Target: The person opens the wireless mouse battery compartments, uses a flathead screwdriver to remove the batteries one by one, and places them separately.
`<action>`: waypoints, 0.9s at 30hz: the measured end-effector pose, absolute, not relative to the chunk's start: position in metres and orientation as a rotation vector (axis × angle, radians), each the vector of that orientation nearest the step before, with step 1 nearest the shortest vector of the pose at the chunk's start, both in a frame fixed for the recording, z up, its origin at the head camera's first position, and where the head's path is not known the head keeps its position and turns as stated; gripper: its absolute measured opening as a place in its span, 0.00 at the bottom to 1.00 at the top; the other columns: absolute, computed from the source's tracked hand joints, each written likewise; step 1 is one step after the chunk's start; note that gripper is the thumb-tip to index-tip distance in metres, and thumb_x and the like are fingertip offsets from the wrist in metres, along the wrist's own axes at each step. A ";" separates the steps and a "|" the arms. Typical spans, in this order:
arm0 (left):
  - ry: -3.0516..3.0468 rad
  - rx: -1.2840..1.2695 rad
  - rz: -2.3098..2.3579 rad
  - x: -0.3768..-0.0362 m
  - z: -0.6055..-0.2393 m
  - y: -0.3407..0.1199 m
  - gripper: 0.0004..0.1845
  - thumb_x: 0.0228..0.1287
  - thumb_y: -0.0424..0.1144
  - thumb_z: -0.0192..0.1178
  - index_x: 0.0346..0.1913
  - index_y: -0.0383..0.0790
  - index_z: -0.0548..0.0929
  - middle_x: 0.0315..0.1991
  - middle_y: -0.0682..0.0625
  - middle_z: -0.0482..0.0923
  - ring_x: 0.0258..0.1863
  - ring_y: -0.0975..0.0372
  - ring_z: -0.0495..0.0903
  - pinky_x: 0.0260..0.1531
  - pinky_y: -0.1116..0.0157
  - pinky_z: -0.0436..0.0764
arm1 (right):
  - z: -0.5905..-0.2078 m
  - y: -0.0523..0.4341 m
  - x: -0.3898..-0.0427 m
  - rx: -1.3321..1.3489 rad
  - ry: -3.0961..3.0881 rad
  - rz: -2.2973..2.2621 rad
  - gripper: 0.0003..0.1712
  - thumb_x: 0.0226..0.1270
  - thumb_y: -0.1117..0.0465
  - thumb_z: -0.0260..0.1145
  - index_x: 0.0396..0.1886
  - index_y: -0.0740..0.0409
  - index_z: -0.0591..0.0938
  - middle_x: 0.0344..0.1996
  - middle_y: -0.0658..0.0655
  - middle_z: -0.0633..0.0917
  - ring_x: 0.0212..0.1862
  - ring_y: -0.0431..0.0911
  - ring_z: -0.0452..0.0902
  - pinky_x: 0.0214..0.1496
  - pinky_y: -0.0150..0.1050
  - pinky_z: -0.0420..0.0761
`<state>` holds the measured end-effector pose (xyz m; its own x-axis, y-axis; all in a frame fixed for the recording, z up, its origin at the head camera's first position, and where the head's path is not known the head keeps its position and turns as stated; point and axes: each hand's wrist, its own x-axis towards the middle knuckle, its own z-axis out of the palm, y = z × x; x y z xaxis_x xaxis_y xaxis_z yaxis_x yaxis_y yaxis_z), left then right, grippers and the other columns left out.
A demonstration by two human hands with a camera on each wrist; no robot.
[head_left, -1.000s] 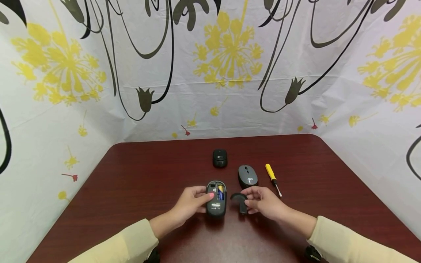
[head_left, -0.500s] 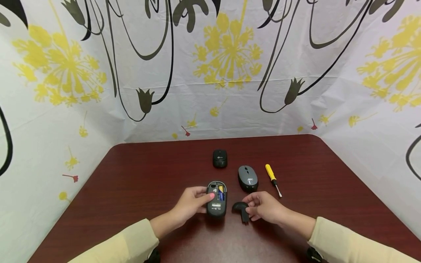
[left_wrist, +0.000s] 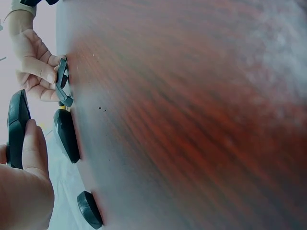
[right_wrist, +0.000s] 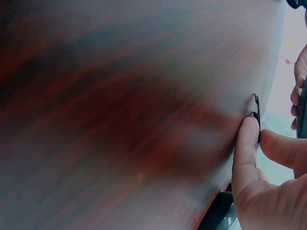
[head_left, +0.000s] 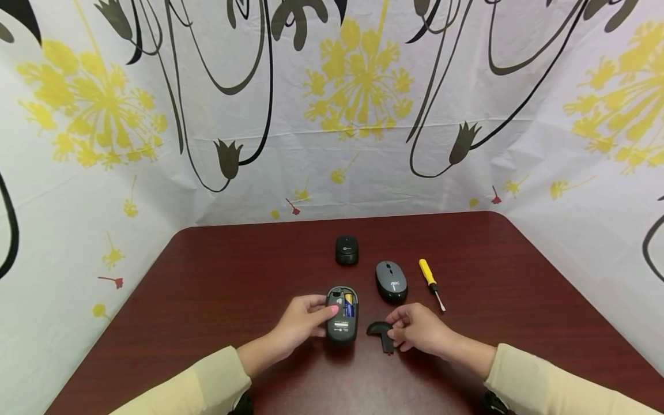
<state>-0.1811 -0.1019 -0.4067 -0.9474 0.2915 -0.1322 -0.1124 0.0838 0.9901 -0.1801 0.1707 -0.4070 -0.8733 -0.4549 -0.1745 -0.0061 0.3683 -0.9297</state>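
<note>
The left hand [head_left: 303,319] curls round the upturned mouse [head_left: 342,314], thumb on its open underside; just beside it the right hand [head_left: 417,329], fingers bent, pinches the cover [head_left: 380,332] against the table [head_left: 218,276].

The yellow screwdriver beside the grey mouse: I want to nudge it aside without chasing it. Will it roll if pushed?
Probably somewhat. The yellow screwdriver has a rounded handle and thin shaft and lies flat on the smooth table, so a sideways push may roll it. It looks small and stiff, likely light. Pushed along its length, it should slide rather than roll.
</note>
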 end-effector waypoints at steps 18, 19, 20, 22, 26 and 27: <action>2.066 0.172 1.950 -0.180 -0.408 -0.105 0.26 0.66 0.39 0.64 0.60 0.23 0.74 0.46 0.38 0.82 0.38 0.56 0.85 0.36 0.58 0.85 | -0.413 0.173 -0.186 -0.375 2.245 -1.501 0.12 0.63 0.69 0.67 0.43 0.74 0.80 0.28 0.57 0.82 0.31 0.49 0.81 0.32 0.44 0.85; 2.066 0.173 1.952 -0.180 -0.408 -0.105 0.26 0.66 0.39 0.64 0.60 0.23 0.74 0.46 0.38 0.82 0.38 0.56 0.85 0.36 0.58 0.85 | -0.414 0.173 -0.186 -0.375 2.246 -1.501 0.12 0.63 0.69 0.67 0.43 0.74 0.80 0.27 0.57 0.82 0.31 0.49 0.81 0.32 0.44 0.85; 2.063 0.173 1.955 -0.180 -0.408 -0.105 0.26 0.66 0.39 0.64 0.60 0.23 0.74 0.46 0.38 0.82 0.38 0.56 0.85 0.36 0.58 0.85 | -0.414 0.173 -0.186 -0.375 2.246 -1.502 0.11 0.63 0.70 0.67 0.42 0.74 0.80 0.27 0.57 0.82 0.31 0.49 0.81 0.31 0.44 0.85; 2.063 0.176 1.959 -0.180 -0.408 -0.105 0.26 0.66 0.39 0.64 0.60 0.23 0.74 0.46 0.38 0.82 0.38 0.56 0.85 0.36 0.58 0.85 | -0.414 0.172 -0.186 -0.376 2.243 -1.506 0.11 0.63 0.70 0.67 0.42 0.74 0.80 0.27 0.57 0.82 0.30 0.48 0.81 0.32 0.43 0.85; 2.056 0.179 1.968 -0.179 -0.409 -0.106 0.26 0.66 0.38 0.63 0.60 0.22 0.73 0.46 0.37 0.82 0.38 0.56 0.85 0.36 0.59 0.85 | -0.414 0.172 -0.186 -0.387 2.240 -1.511 0.11 0.62 0.70 0.67 0.41 0.75 0.80 0.27 0.57 0.82 0.30 0.49 0.81 0.32 0.44 0.85; 2.057 0.181 1.970 -0.179 -0.408 -0.106 0.26 0.67 0.38 0.63 0.60 0.22 0.73 0.46 0.37 0.82 0.38 0.56 0.85 0.36 0.59 0.85 | -0.414 0.171 -0.186 -0.388 2.242 -1.511 0.11 0.62 0.70 0.67 0.41 0.75 0.80 0.27 0.57 0.82 0.30 0.49 0.81 0.32 0.44 0.85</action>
